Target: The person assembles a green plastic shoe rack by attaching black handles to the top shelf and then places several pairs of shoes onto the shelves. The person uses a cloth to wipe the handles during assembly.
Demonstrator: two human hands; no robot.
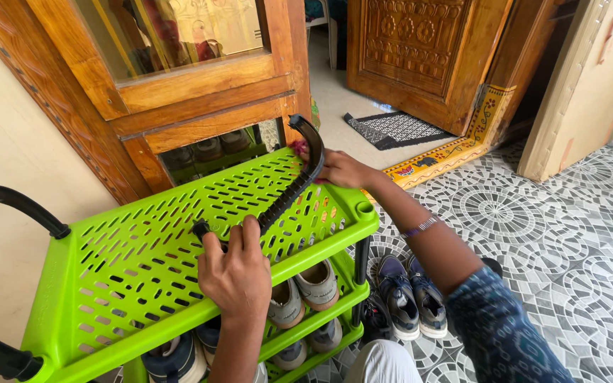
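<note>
Black curved handle (289, 191): lies diagonally across the top shelf (143, 262) of the green shoe rack, held at both ends. Left hand (239, 273) curled over its near end; right hand (338, 169) closed round its far end, by the rack's far right corner. Handling note: best kept level, both ends steadied together. A matching handle (1, 206) stands fitted at the left end. Lower shelves (335, 301) hold shoes (303, 291); a dark pair (409, 294) sits on the floor (548, 234), right
</note>
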